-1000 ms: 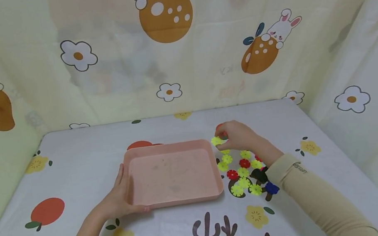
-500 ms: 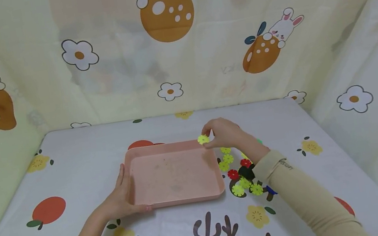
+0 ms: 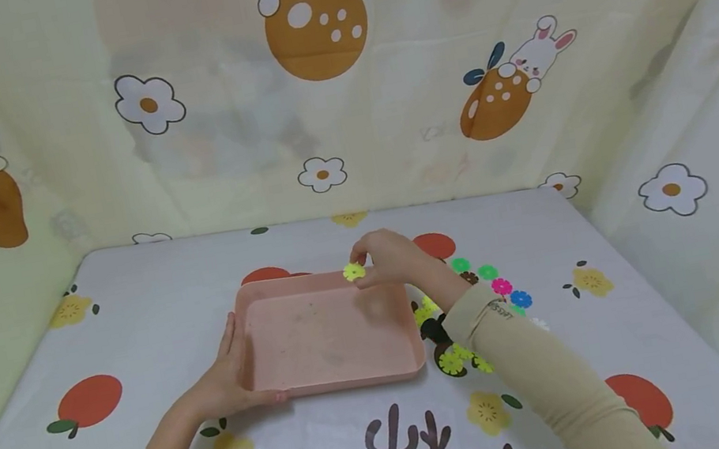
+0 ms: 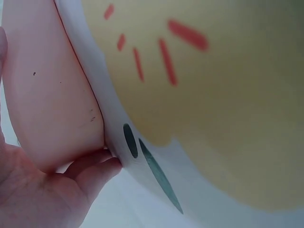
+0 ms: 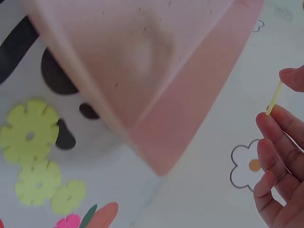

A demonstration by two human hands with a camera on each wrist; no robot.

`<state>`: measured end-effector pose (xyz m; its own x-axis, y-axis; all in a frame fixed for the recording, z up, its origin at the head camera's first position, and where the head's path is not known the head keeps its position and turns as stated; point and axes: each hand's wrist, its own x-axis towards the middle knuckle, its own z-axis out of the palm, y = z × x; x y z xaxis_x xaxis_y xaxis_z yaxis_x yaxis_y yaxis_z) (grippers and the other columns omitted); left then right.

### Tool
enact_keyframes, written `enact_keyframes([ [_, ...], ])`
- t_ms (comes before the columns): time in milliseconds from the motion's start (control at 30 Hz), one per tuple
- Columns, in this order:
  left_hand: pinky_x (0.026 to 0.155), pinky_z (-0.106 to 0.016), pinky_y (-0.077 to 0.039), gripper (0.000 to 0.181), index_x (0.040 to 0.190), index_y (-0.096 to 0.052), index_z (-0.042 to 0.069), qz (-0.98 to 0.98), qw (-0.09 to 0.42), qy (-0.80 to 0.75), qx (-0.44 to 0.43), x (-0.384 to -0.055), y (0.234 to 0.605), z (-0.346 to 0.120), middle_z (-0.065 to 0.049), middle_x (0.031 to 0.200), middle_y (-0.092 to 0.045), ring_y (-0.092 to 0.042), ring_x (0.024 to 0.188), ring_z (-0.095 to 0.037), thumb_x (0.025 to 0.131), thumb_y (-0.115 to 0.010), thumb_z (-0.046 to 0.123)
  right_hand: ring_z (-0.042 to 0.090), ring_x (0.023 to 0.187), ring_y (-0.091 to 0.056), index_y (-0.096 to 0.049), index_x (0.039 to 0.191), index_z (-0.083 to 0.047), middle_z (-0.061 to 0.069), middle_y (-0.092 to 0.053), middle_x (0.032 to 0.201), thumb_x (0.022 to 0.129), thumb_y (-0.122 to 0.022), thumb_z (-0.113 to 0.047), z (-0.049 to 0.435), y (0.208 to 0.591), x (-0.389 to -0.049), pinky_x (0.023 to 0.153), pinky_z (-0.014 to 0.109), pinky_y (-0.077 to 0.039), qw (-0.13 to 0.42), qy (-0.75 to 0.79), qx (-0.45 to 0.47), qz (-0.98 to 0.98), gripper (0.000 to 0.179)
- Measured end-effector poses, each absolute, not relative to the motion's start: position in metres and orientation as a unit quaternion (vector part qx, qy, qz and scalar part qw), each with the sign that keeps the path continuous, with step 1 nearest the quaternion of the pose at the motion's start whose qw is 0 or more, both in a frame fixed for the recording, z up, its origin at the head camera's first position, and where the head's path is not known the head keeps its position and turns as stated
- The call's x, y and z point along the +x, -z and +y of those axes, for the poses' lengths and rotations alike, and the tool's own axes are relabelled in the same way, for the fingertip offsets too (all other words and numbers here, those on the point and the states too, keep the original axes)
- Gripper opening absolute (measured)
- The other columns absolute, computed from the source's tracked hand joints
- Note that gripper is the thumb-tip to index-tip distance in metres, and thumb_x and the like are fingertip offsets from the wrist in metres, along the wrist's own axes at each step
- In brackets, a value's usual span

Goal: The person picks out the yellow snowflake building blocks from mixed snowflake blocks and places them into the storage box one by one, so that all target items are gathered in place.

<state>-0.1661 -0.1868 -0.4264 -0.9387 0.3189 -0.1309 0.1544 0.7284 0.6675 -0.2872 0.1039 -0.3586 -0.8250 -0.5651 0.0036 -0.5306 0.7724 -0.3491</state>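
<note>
A shallow pink tray (image 3: 328, 334) lies on the tablecloth in the head view. At its near left corner my left hand (image 3: 223, 381) grips it, fingers along the left wall and thumb along the front. The left wrist view shows that hand (image 4: 52, 197) close up against the tray's wall. My right hand (image 3: 392, 257) pinches a yellow flower-shaped plastic disc (image 3: 353, 271) between thumb and fingertips, over the tray's back edge. Seen edge-on in the right wrist view, the disc (image 5: 274, 98) stands between thumb and finger, with the other fingers loosely bent.
Right of the tray lie several yellow flower discs (image 3: 452, 362), partly hidden by my right forearm. Beyond the forearm are green discs (image 3: 487, 272), a pink disc (image 3: 502, 286) and a blue disc (image 3: 520, 299). A printed curtain (image 3: 234, 166) hangs behind the table.
My right hand has moved left from the pile to the tray's back edge, carrying the yellow disc. Coloured discs behind the forearm have come into view. The left hand and tray have stayed put.
</note>
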Motion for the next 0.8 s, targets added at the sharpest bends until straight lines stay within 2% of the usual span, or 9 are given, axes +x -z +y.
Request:
enact_keyframes([
  [267,0.100,-0.060,-0.022,0.134,0.142,0.017,0.003,0.920,0.119,-0.347,0.136,-0.163,0.421,-0.186,-0.021,0.147,0.020,-0.003,0.133,-0.047,0.062,-0.078,0.053,0.015,0.085,-0.052,-0.066,0.098,-0.011,-0.003,-0.060,0.088,0.075,-0.073,-0.023,0.073,0.369,-0.283,0.074,0.027,-0.046,0.096,0.203,-0.271,0.936,0.027],
  [567,0.099,-0.060,-0.024,0.134,0.142,0.018,0.003,0.920,0.130,-0.348,0.128,-0.163,0.421,-0.186,-0.022,0.147,0.020,-0.006,0.132,-0.048,0.063,-0.078,0.052,0.011,0.082,-0.052,-0.068,0.099,-0.011,-0.004,-0.060,0.088,0.073,-0.075,-0.030,0.050,0.378,-0.288,0.073,0.023,-0.044,0.069,0.134,-0.319,0.936,0.033],
  [800,0.098,-0.061,-0.024,0.133,0.142,0.018,0.004,0.919,0.134,-0.347,0.130,-0.164,0.422,-0.187,-0.021,0.147,0.021,-0.006,0.132,-0.049,0.063,-0.078,0.052,0.012,0.079,-0.050,-0.066,0.085,-0.015,-0.005,-0.058,0.080,0.074,-0.072,-0.024,0.038,0.383,-0.282,0.067,0.023,-0.044,0.104,0.176,-0.296,0.933,0.015],
])
